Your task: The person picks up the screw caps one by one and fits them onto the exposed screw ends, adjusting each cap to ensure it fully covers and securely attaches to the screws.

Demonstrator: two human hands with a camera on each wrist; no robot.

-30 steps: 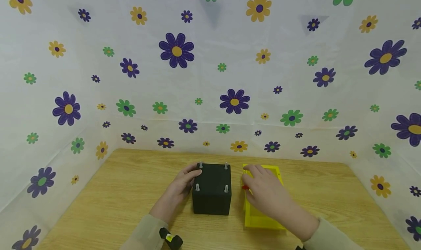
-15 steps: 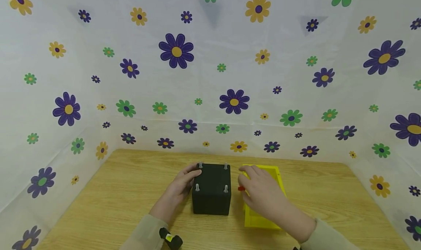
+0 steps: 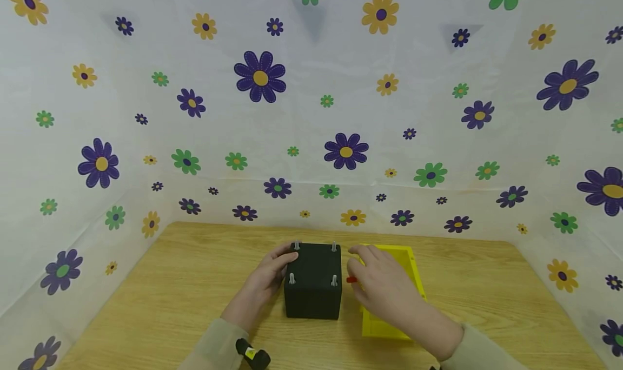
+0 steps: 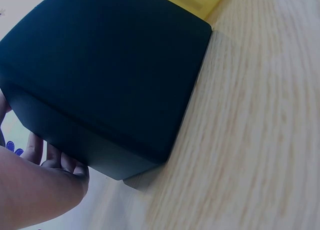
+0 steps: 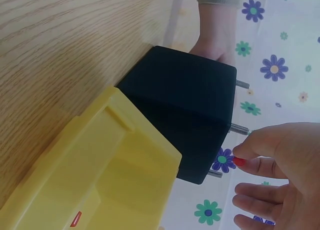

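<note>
A black box-shaped block [image 3: 313,302] stands on the table with a threaded metal stud [image 5: 239,129] upright at each top corner. My left hand [image 3: 266,270] steadies it from the left, thumb over the top edge and fingers against the side and back. Between the thumb and index fingertip of my right hand [image 3: 382,281] is a small red piece [image 5: 239,161], mostly covered, so I cannot tell its kind. That hand hovers just right of the block, over the left rim of a yellow bin [image 3: 413,264]; its other fingers are loosely bent.
The yellow bin [image 5: 142,165] sits close to the block's right side, with a small red mark [image 5: 76,219] on it. Wood-grain table [image 3: 194,283] extends around both. A white flower-patterned sheet [image 3: 302,121] encloses the back and sides.
My right hand has moved left from over the yellow bin towards the block, carrying the red piece. The left hand and the block have stayed put.
</note>
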